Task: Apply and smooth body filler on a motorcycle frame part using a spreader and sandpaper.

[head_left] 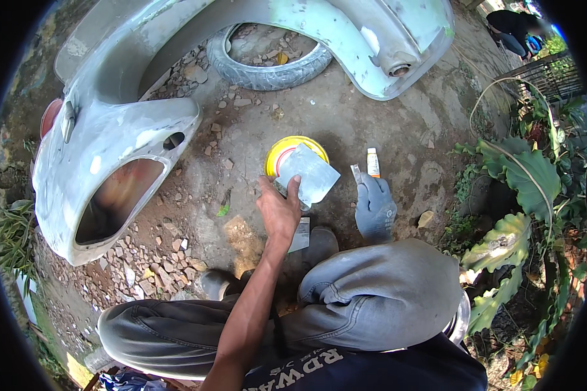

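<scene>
My left hand (279, 207), bare, grips a flat grey square plate (313, 176) by its near edge, the thumb on top. The plate is tilted over a round yellow tin (272, 154) and hides much of its top. To the right, my right hand (376, 212) wears a grey glove, and its fingers are closed on a small pale flat strip (356, 172). A white and orange tube (372, 161) meets the gloved fingertips; whether they hold it I cannot tell. Below my left hand lies another flat grey piece (299, 236), partly hidden by my wrist.
A large grey-white scooter body panel (111, 140) stands at the left and arches across the back. Beyond the tin lies a tire (267, 77). Broken stones (166, 270) cover the ground at the left. Leafy plants (522, 173) and a fence (557, 75) border the right.
</scene>
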Demonstrator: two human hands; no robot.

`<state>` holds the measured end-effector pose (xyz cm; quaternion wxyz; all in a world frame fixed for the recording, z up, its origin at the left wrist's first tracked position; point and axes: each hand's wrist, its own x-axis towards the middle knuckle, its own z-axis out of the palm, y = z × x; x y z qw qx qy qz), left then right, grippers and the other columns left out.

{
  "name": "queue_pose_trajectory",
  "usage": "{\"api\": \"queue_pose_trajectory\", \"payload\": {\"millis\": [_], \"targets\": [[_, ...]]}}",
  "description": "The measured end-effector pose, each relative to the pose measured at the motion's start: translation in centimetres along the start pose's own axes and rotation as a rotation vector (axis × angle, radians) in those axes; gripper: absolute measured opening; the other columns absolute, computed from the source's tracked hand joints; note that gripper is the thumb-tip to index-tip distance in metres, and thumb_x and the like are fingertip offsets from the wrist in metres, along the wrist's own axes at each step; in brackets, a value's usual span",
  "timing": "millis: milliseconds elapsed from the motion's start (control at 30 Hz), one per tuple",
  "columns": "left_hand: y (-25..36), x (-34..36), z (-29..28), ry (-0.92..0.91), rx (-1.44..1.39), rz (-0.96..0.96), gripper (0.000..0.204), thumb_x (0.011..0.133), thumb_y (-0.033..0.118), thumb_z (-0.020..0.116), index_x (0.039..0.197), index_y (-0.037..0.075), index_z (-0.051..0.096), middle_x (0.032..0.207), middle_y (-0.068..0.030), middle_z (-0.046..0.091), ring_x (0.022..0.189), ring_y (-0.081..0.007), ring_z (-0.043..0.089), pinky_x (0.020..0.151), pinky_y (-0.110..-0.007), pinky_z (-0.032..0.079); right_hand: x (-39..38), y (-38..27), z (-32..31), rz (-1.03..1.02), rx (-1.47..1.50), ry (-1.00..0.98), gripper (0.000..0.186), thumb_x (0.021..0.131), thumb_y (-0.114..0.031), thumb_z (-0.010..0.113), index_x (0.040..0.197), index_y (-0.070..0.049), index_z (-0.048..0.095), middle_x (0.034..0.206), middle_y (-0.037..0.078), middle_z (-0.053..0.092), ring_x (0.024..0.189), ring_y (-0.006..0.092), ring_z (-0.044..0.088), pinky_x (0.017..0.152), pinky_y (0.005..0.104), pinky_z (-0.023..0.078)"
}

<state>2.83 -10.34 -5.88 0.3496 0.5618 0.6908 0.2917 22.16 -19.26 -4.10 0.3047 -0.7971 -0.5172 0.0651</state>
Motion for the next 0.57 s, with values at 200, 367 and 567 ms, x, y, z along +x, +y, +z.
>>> {"api": "queue_pose_trajectory", "payload": {"millis": [200,367,567], "targets": [[2.2,0.6,-0.7,-0.056,0.005,0.033,0.055,0.096,0.034,0.085,0.124,-0.006,0.059,0.083,-0.025,0.074,0.07,-0.0473,0.074,0.071,-0.054,0.056,0.4,-0.5,2.2,-0.271,-0.084,-0.179,0.031,0.105,-0.015,0.061,0.135,-0.012,0.067,0.107,0.012,0.066,0.096,0.0376,0.068,0.078,0.0529,0.054],[3.6,4.3,0.2,0.029,0.139,0.297,0.049,0.09,0.035,0.087,0.12,0.001,0.066,0.091,-0.0214,0.068,0.093,-0.0424,0.067,0.084,-0.051,0.054,5.2,5.1,2.0,0.08,-0.036,0.072,0.019,0.107,-0.02,0.062,0.118,-0.01,0.073,0.107,0.021,0.069,0.094,0.0455,0.068,0.082,0.0558,0.055],[2.2,8.4,4.6,0.082,0.188,0.232,0.056,0.089,0.044,0.084,0.115,-0.001,0.064,0.118,-0.0204,0.058,0.118,-0.0436,0.056,0.101,-0.058,0.044,12.5,5.5,0.4,0.009,-0.029,-0.391,0.025,0.107,-0.03,0.06,0.114,-0.009,0.074,0.105,0.019,0.073,0.1,0.0426,0.07,0.087,0.0523,0.055]]}}
